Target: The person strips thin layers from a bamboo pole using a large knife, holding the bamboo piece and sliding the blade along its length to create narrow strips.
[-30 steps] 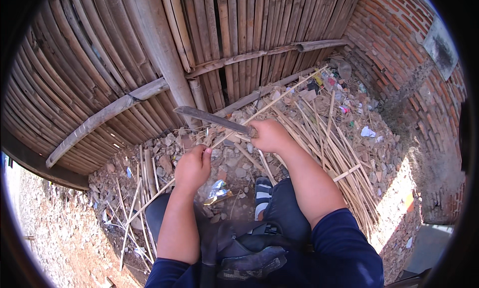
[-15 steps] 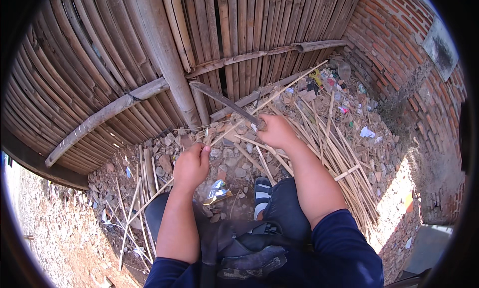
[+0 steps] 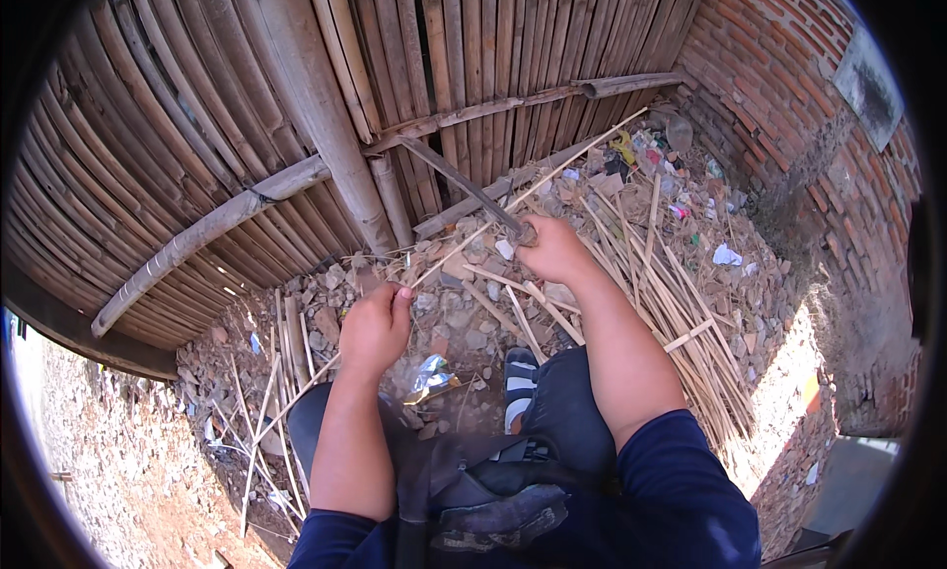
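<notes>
Two hands at work on bamboo strips beside a bamboo fence.

The right hand (image 3: 554, 249) is closed around the handle of a long dark blade (image 3: 462, 184), which slants up and away to the left from the fist, its tip near the fence rail (image 3: 296, 179). The left hand (image 3: 375, 324), nearer and to the left, is curled shut on a thin pale bamboo strip (image 3: 473, 236); the strip runs from that fist up to the right, passing just under the blade and the right hand, toward the far corner. Below both hands lies rubble (image 3: 464, 322) with a crumpled silver wrapper (image 3: 430, 377) near the left wrist. A loose pile of split bamboo (image 3: 681, 303) spreads to the right, up to the brick wall (image 3: 789, 106).
</notes>
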A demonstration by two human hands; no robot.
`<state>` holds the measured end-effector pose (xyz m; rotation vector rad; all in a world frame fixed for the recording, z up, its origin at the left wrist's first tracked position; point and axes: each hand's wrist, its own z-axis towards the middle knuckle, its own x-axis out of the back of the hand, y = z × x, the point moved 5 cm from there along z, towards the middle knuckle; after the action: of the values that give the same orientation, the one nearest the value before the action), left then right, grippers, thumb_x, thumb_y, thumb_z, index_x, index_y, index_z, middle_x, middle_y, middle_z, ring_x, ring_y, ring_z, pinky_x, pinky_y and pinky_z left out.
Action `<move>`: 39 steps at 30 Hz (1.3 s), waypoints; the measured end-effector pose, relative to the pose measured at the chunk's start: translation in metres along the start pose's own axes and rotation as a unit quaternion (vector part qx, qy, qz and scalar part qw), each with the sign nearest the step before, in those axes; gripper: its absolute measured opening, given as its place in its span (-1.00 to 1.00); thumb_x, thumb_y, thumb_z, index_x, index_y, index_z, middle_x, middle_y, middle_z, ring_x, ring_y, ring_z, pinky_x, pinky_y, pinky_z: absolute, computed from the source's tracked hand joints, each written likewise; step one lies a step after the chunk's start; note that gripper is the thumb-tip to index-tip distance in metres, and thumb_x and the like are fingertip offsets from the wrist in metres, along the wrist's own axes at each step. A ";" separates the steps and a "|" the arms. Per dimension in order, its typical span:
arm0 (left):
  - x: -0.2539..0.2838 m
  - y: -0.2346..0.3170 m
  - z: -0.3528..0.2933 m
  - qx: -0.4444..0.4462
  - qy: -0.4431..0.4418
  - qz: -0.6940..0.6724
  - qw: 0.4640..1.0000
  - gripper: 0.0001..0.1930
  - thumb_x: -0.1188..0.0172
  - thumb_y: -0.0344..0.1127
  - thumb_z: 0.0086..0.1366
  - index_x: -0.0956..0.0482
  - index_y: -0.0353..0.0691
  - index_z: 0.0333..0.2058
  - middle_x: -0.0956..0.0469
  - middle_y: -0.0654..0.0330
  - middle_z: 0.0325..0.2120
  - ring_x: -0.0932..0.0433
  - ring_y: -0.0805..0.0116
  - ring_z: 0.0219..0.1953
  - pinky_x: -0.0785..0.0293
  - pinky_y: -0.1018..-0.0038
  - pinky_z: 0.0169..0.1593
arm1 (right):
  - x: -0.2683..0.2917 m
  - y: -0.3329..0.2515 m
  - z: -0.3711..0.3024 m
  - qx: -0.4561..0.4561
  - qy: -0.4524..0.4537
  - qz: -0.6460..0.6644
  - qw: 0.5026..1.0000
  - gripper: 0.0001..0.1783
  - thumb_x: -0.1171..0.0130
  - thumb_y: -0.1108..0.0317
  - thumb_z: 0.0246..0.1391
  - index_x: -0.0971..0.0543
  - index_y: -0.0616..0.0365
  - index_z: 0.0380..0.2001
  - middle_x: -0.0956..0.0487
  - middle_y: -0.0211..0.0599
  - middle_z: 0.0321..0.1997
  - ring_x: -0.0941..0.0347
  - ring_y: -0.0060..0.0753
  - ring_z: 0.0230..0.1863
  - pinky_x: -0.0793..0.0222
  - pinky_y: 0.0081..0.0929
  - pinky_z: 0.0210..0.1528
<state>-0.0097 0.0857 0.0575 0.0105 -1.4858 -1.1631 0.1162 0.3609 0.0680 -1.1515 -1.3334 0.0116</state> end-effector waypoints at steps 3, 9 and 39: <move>-0.001 0.002 0.000 -0.006 -0.005 0.001 1.000 -0.71 -0.13 -0.11 0.46 -0.64 -0.24 -0.23 -0.64 -0.18 -0.43 -0.64 -0.26 -0.30 -0.52 -0.02 -0.21 | 0.000 -0.008 -0.004 0.077 0.025 -0.051 0.995 -0.43 -0.36 0.26 -0.08 -0.64 0.12 0.08 -0.69 0.08 -0.09 -0.63 0.12 -0.02 -0.53 -0.08 0.06; -0.002 0.000 -0.001 -0.006 -0.017 0.014 1.000 -0.72 -0.13 -0.12 0.45 -0.63 -0.23 -0.26 -0.64 -0.17 -0.42 -0.63 -0.26 -0.31 -0.52 -0.06 -0.22 | -0.025 -0.027 -0.011 0.131 -0.040 -0.127 0.982 -0.50 -0.36 0.26 -0.08 -0.67 0.01 0.03 -0.69 0.05 -0.12 -0.62 0.14 -0.03 -0.53 -0.04 0.05; 0.002 0.002 -0.001 -0.023 -0.009 0.016 1.000 -0.69 -0.16 -0.13 0.43 -0.58 -0.27 -0.37 -0.58 -0.15 -0.50 -0.59 -0.27 -0.35 -0.46 -0.03 -0.24 | -0.025 -0.030 -0.015 0.122 -0.067 -0.133 0.981 -0.47 -0.35 0.24 -0.10 -0.66 0.10 0.03 -0.69 0.08 -0.12 -0.62 0.14 -0.01 -0.53 -0.03 0.08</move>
<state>-0.0083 0.0846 0.0595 -0.0547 -1.4691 -1.1734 0.1019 0.3218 0.0719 -0.7704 -1.5505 0.0580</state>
